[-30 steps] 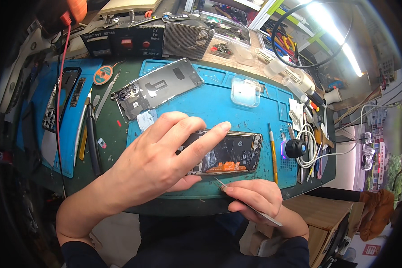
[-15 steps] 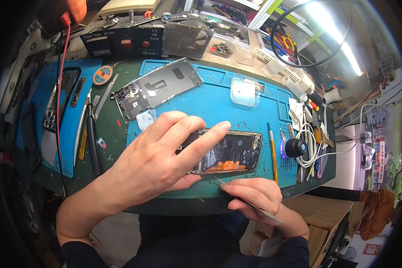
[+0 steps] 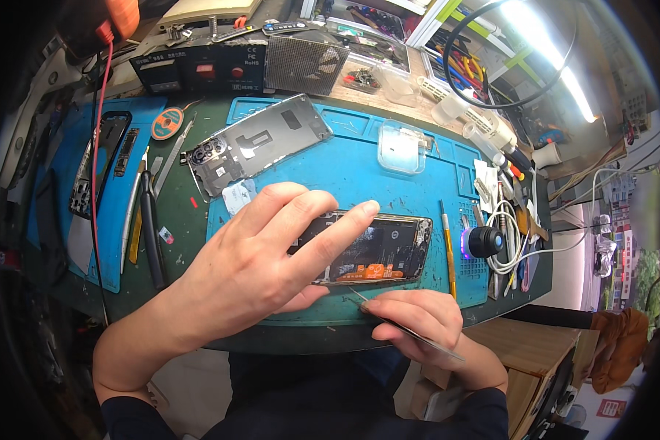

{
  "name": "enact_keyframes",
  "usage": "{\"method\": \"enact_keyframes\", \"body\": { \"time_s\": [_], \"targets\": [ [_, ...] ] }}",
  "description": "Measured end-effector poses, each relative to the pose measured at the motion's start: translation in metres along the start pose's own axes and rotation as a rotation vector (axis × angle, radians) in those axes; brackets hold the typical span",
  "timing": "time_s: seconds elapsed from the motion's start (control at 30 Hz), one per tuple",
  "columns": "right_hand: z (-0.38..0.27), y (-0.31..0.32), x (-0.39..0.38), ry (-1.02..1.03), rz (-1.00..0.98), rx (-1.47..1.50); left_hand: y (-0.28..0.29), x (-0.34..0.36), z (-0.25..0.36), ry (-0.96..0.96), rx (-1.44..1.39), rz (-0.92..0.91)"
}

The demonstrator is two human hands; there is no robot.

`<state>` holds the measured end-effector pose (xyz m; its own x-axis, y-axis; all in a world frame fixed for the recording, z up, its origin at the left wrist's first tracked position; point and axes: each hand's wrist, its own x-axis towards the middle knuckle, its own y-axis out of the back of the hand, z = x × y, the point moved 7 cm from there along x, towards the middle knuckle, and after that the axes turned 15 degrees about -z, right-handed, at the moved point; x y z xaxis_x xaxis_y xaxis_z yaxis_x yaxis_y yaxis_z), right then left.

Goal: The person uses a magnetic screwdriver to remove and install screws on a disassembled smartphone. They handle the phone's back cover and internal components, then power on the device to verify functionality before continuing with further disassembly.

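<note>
An opened phone [image 3: 378, 253] lies on the blue work mat, its dark inside and an orange label face up. Over its left part my left hand [image 3: 264, 249] grips it, with the thumb at the near edge and the fingers across the far side, hiding that end. My right hand [image 3: 418, 319] pinches slim metal tweezers [image 3: 407, 331], whose pointed end comes close to the phone's near edge. I cannot tell whether that tip touches the phone. Farther back rests a detached phone back cover [image 3: 260, 143] with a camera cluster at its left end.
A clear plastic box [image 3: 402, 150] sits behind the phone. To the right are a yellow-handled tool [image 3: 448, 253], a small black round device [image 3: 484, 242] and coiled white cable [image 3: 507, 220]. At left, another phone frame [image 3: 99, 165] and a black-handled tool [image 3: 151, 227] lie near a solder reel [image 3: 168, 123].
My right hand and the tweezers have shifted very slightly left. The phone and my left hand look almost unmoved.
</note>
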<state>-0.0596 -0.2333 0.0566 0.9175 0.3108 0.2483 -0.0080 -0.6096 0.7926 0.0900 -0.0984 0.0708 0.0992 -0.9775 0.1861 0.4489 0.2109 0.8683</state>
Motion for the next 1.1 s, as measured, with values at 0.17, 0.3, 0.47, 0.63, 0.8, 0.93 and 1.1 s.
{"method": "enact_keyframes", "body": {
  "time_s": [0.17, 0.3, 0.47, 0.63, 0.8, 0.93, 1.1],
  "targets": [
    [-0.002, 0.002, -0.003, 0.000, 0.003, 0.008, 0.001, 0.000, 0.001, -0.002, 0.002, 0.007],
    [0.001, 0.000, -0.003, -0.002, 0.033, 0.013, 0.002, 0.000, 0.003, -0.002, 0.021, 0.012],
    [0.001, 0.001, -0.001, -0.002, 0.024, 0.014, 0.002, 0.000, 0.004, -0.012, 0.027, 0.027],
    [0.003, 0.000, -0.002, -0.016, 0.021, 0.053, 0.001, -0.001, 0.005, -0.013, 0.041, 0.037],
    [0.010, 0.003, 0.002, -0.063, 0.017, 0.157, -0.001, -0.002, 0.006, -0.014, 0.075, 0.063],
    [0.009, 0.002, 0.004, -0.094, -0.019, 0.121, -0.001, -0.001, 0.005, -0.012, 0.076, 0.054],
    [0.001, 0.003, 0.001, 0.013, 0.020, 0.023, -0.001, -0.001, 0.003, -0.001, 0.047, 0.026]
  ]
}}
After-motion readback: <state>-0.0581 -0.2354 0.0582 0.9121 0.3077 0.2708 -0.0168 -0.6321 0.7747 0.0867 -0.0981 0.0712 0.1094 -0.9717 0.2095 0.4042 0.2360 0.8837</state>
